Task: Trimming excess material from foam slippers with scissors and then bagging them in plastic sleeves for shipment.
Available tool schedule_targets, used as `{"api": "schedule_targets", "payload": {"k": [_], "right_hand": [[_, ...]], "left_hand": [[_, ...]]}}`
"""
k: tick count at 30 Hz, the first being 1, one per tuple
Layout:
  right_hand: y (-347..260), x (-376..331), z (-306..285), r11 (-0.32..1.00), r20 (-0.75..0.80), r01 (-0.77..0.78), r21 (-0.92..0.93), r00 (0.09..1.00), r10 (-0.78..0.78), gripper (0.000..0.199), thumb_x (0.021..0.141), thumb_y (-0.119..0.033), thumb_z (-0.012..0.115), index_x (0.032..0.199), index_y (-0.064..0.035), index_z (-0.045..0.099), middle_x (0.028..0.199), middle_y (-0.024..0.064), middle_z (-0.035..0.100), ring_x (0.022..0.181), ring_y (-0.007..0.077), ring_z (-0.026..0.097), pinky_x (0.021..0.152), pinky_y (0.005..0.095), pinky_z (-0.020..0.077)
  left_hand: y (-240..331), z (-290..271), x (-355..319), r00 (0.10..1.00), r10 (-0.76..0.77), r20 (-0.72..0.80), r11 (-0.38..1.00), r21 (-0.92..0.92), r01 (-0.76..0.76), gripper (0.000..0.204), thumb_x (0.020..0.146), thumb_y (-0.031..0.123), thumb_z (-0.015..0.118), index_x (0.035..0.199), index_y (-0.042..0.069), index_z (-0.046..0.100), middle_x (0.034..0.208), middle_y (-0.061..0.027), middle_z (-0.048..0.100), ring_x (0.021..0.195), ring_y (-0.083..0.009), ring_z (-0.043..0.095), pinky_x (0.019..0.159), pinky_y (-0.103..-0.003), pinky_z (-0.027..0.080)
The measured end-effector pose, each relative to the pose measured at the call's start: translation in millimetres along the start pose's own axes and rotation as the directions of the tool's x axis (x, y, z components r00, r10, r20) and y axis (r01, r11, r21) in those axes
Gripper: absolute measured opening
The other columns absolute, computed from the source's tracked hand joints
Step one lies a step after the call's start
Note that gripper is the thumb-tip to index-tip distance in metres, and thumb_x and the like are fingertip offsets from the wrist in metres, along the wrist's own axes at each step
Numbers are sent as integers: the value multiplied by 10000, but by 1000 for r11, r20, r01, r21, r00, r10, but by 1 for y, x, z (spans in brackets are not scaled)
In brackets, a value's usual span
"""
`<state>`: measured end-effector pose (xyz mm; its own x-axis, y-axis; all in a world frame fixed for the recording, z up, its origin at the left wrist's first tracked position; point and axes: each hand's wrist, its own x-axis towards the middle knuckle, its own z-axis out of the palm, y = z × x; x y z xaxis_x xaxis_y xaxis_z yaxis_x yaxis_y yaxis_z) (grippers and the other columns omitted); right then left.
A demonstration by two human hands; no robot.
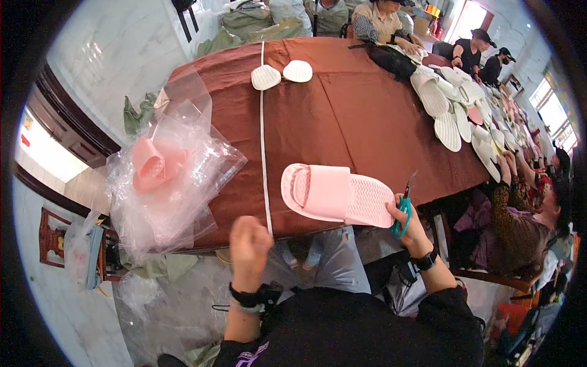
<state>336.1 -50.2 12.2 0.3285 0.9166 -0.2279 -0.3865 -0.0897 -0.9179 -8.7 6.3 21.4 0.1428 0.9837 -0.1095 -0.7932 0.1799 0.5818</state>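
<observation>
Over the table's near edge, a pink slide slipper (329, 192) lies sole down, its strap toward the left. My right hand (408, 221) grips its heel and also holds small teal-handled scissors (403, 215), blades pointing up and away. My left hand (251, 243) is raised apart from the slipper, to its lower left, fingers curled in and slightly blurred. Whatever it may hold is hidden. Another pink slipper (151, 165) rests on a heap of clear plastic bags (183, 211) at the left.
Two white slipper pieces (266, 77) lie far on the brown-covered table (312, 116), by a white strip (263, 140). Many white slippers (449, 131) are piled along the right, where several people (526, 226) sit working. Another person (382, 27) works at the far side.
</observation>
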Motion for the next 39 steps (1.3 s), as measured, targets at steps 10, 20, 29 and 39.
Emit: {"api": "schedule_targets", "payload": {"k": [10, 20, 29, 39], "right_hand": [[-86, 124, -130, 954, -64, 178, 240, 984, -167, 164, 847, -179, 656, 934, -71, 568, 904, 25, 618, 821, 142, 585, 697, 273, 490], [-110, 311, 23, 891, 315, 362, -274, 909, -272, 245, 856, -117, 617, 1082, -43, 560, 987, 93, 628, 936, 198, 607, 816, 340, 479], [2, 413, 216, 956, -155, 120, 268, 985, -81, 303, 793, 10, 621, 1071, 71, 519, 1056, 155, 572, 846, 252, 602, 722, 394, 565], [-34, 264, 176, 981, 260, -3, 194, 964, -48, 48, 864, -80, 606, 843, -62, 568, 702, -4, 545, 571, 81, 507, 480, 214, 393]], "left_hand": [[162, -94, -93, 895, 433, -106, 522, 839, -154, 285, 956, 234, 454, 779, 26, 537, 547, -2, 430, 477, -83, 384, 447, -235, 306], [93, -259, -48, 765, 504, -401, 246, 916, 318, 270, 933, 231, 478, 1027, -4, 569, 711, -117, 621, 559, -199, 570, 535, -312, 450], [19, -304, -89, 954, 154, -256, -406, 864, 297, 504, 846, 382, 596, 1181, 10, 532, 1083, -205, 615, 1038, -342, 570, 866, -410, 439], [88, -91, -95, 992, -120, 26, 52, 998, -20, 584, 841, 212, 622, 1344, 37, 382, 1246, -161, 531, 1177, -275, 495, 944, -398, 417]]}}
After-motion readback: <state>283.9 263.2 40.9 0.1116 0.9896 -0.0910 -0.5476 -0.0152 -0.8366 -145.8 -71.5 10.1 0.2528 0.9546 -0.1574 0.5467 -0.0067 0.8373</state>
